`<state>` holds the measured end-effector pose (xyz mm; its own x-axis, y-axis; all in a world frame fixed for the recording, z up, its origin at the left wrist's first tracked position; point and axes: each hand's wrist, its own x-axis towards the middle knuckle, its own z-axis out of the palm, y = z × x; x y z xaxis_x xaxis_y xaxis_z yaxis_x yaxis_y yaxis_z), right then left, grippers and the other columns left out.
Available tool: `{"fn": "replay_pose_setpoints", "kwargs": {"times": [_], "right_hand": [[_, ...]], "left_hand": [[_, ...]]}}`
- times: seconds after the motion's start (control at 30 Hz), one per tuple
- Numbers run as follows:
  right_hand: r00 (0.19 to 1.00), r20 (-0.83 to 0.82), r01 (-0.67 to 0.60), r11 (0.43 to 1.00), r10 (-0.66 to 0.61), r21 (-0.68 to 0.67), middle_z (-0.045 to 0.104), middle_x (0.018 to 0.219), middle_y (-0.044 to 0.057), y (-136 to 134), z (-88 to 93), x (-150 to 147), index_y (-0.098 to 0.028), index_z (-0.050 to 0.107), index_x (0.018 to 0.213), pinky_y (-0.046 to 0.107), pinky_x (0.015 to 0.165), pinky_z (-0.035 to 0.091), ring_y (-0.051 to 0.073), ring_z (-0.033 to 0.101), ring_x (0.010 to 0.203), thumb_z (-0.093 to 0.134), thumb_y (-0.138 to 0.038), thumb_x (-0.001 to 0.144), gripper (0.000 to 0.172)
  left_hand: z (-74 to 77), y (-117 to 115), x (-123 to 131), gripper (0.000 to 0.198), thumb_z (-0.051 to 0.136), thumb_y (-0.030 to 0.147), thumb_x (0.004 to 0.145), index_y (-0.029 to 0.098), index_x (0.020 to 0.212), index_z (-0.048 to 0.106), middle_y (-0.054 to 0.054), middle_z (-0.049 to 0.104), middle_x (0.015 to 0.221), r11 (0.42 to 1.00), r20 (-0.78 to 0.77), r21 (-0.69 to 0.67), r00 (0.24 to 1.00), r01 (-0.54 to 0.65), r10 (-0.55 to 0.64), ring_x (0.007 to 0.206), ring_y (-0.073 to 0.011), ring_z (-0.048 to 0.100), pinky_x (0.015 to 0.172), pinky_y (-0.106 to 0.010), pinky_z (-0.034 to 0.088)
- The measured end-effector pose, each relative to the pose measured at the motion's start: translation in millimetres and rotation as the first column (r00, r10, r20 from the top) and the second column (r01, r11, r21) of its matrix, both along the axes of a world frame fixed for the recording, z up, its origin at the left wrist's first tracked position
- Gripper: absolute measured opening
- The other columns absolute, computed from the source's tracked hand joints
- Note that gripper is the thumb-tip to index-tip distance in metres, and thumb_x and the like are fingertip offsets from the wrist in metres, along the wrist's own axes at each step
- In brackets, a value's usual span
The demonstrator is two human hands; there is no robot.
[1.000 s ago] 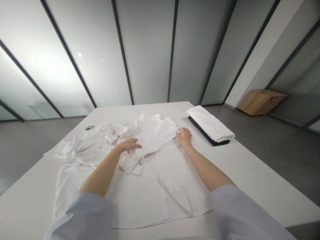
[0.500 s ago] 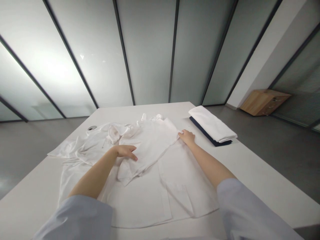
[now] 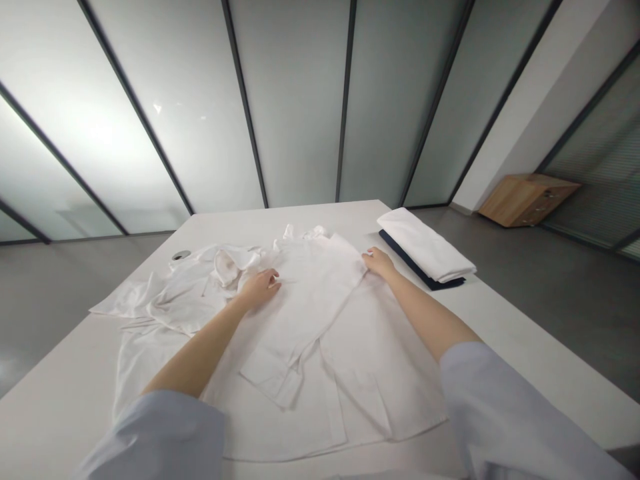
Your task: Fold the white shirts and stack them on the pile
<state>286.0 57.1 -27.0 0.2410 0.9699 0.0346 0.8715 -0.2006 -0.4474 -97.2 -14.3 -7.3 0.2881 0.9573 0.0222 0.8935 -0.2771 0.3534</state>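
Note:
A white shirt lies spread on the table, one side folded over its body and the sleeve pointing toward me. My right hand is closed on the folded edge at the shirt's upper right. Over the upper left part rests my left hand, fingers loosely curved, thumb and fingertips apart on the cloth. To its left, a heap of crumpled white clothing touches the shirt; where one garment ends and the other begins is hard to make out.
A folded white garment lies on a dark navy folded piece at the right table edge. A round cable hole shows at the far left of the white table. On the floor stands a wooden cabinet, near frosted glass panels.
My left hand has moved up and away from me along the shirt, its fingers more curved. The sleeve end has shifted right and toward me. My right hand stays at the edge, slightly farther right.

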Motion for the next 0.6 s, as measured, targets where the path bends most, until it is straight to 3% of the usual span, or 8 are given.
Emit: {"fn": "replay_pose_setpoints", "kwargs": {"times": [0.07, 0.13, 0.27, 0.43, 0.6], "right_hand": [[0.999, 0.037, -0.039, 0.999, 0.039, 0.003, 0.063, 0.124, 0.014, 6, 0.5, -3, -0.012, 0.057, 0.125, 0.028, 0.092, 0.041, 0.023, 0.057, 0.114, 0.041, -0.034, 0.092, 0.044], [0.995, 0.078, -0.060, 0.998, 0.060, -0.008, 0.061, 0.127, 0.015, 11, -1.6, -9, -0.012, 0.059, 0.124, 0.027, 0.094, 0.040, 0.023, 0.055, 0.118, 0.041, -0.031, 0.092, 0.041], [0.989, 0.141, -0.050, 0.998, 0.054, -0.036, 0.060, 0.127, 0.015, 14, -9.3, -18, -0.014, 0.059, 0.124, 0.031, 0.093, 0.042, 0.026, 0.056, 0.116, 0.048, -0.026, 0.087, 0.040], [0.989, 0.112, -0.076, 0.983, 0.095, -0.168, 0.067, 0.116, 0.014, 26, -4.3, -14, -0.015, 0.065, 0.115, 0.027, 0.081, 0.046, 0.025, 0.062, 0.106, 0.056, -0.021, 0.079, 0.038], [0.990, 0.082, -0.093, 0.977, 0.110, -0.190, 0.070, 0.105, 0.016, 47, 10.7, -16, -0.011, 0.070, 0.105, 0.029, 0.075, 0.048, 0.028, 0.066, 0.097, 0.056, -0.037, 0.083, 0.037]], "left_hand": [[-10.0, 8, 14, 0.040, 0.048, 0.035, 0.086, 0.018, 0.121, 0.056, -0.011, 0.061, 0.123, 0.983, -0.051, 0.171, 0.997, 0.063, -0.055, 0.117, -0.0228, 0.055, 0.102, -0.035, 0.039], [-19.9, 15, 28, 0.046, 0.045, 0.037, 0.089, 0.017, 0.130, 0.050, -0.012, 0.051, 0.138, 0.969, -0.105, 0.225, 0.991, 0.100, -0.078, 0.129, -0.0239, 0.045, 0.108, -0.037, 0.033], [-35.1, 23, 44, 0.057, 0.038, 0.048, 0.092, 0.016, 0.140, 0.041, -0.015, 0.035, 0.151, 0.986, -0.217, 0.167, 0.976, 0.021, 0.016, 0.140, -0.0291, 0.030, 0.111, -0.045, 0.027], [-44.9, 19, 44, 0.061, 0.032, 0.052, 0.094, 0.018, 0.144, 0.039, -0.015, 0.032, 0.153, 0.988, -0.300, 0.152, 0.954, 0.029, 0.018, 0.140, -0.0302, 0.029, 0.111, -0.046, 0.027], [-50.0, 4, 44, 0.061, 0.033, 0.053, 0.093, 0.019, 0.144, 0.039, -0.014, 0.033, 0.152, 0.979, -0.314, 0.202, 0.949, 0.034, 0.032, 0.140, -0.0311, 0.029, 0.111, -0.046, 0.027]]}}
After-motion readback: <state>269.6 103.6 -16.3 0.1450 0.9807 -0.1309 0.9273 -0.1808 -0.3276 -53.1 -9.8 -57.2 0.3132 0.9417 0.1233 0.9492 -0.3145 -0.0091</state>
